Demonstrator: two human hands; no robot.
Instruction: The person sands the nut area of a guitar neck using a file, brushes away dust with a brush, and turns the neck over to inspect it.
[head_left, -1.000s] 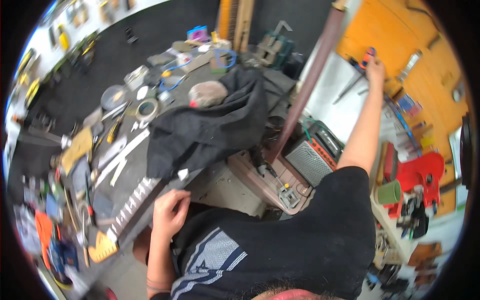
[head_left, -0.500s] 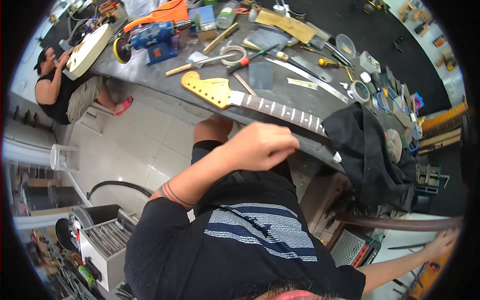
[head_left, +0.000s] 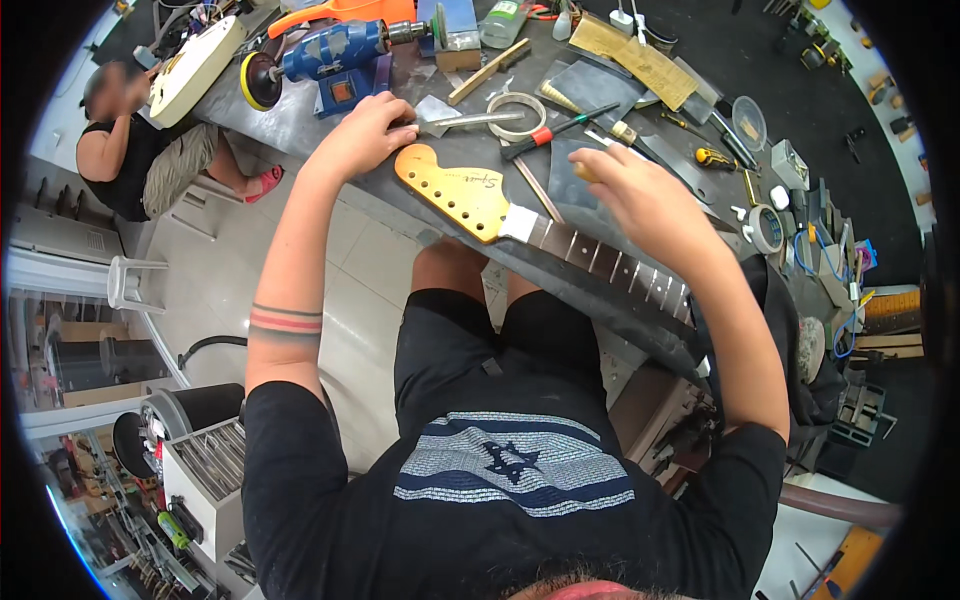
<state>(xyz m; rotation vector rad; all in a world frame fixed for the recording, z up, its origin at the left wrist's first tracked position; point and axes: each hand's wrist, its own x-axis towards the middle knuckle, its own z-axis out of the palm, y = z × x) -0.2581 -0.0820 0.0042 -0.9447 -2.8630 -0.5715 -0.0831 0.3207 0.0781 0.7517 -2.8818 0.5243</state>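
Observation:
A guitar neck with a yellow headstock [head_left: 460,198] and a dark fretboard [head_left: 612,266] lies along the bench's near edge. Its right end runs to a black cloth [head_left: 748,290]. Just beyond the headstock tip, my left hand [head_left: 368,135] is closed over the handle of a file [head_left: 470,120]; the handle is hidden and the metal blade points right. My right hand [head_left: 645,195] is closed above the far side of the fretboard. A small tan, wood-like end [head_left: 583,172] pokes out of its fingers; the rest of that thing is hidden.
Beyond the neck lie a tape roll [head_left: 517,116], a red-and-black-handled tool [head_left: 528,143] and a wooden stick [head_left: 490,72]. A blue bench grinder [head_left: 335,52] stands at the back left. A seated person [head_left: 120,150] works on a cream guitar body [head_left: 195,70] farther left.
My left hand has moved forward and left from above the bench edge onto the file. My right hand has come from the far lower right to over the fretboard.

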